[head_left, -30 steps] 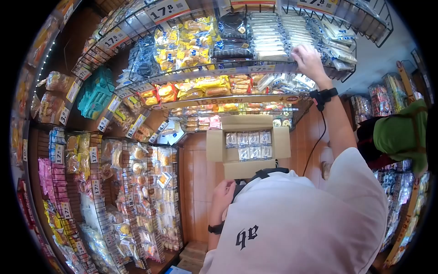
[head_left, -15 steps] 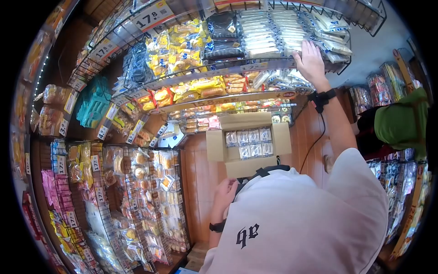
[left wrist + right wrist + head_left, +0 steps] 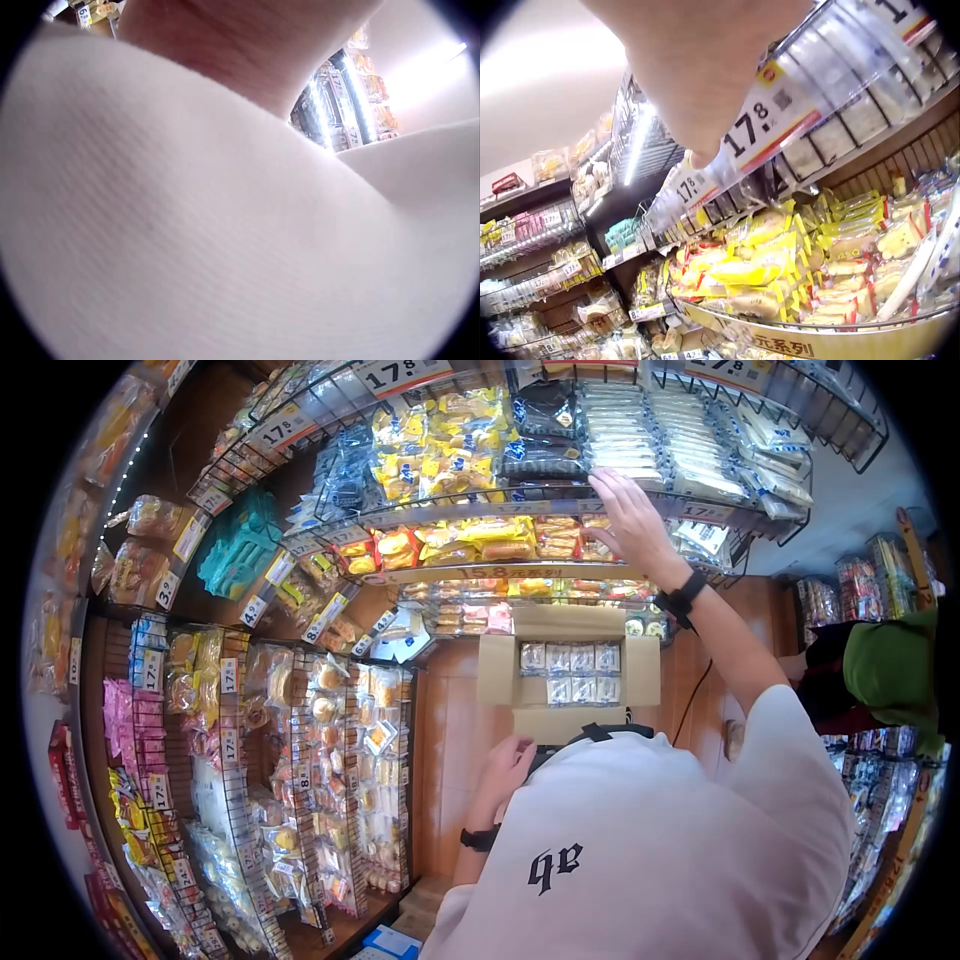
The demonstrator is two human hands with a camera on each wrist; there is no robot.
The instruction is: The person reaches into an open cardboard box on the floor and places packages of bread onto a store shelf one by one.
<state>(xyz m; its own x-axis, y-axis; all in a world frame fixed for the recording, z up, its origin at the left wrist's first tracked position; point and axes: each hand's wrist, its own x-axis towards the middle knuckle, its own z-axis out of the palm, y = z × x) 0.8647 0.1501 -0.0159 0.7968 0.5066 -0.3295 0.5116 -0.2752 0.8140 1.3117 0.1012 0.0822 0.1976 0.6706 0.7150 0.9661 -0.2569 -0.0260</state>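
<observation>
My right hand (image 3: 635, 525) reaches up to the wire shelf with fingers extended, fingertips right at the front rail below a column of white packets (image 3: 620, 435). Black packets (image 3: 540, 455) lie just left of that column, and a second white column (image 3: 695, 450) stands to its right. In the right wrist view the same hand (image 3: 697, 67) overlaps the price strip (image 3: 765, 120). Low by my waist, my left hand (image 3: 505, 765) rests against the body with loosely bent fingers. Shirt cloth (image 3: 187, 210) fills most of the left wrist view.
An open cardboard box (image 3: 497, 670) with white packets (image 3: 580, 660) inside stands below the shelf. Yellow bread packets (image 3: 440, 445) fill the shelf's left part. More racks (image 3: 300, 760) line the left side. A person in green (image 3: 895, 670) is at the right.
My right hand has moved left along the shelf, from the right white column to the left one's front edge. Its fingers, bent at first, have straightened. The left hand stays by my waist.
</observation>
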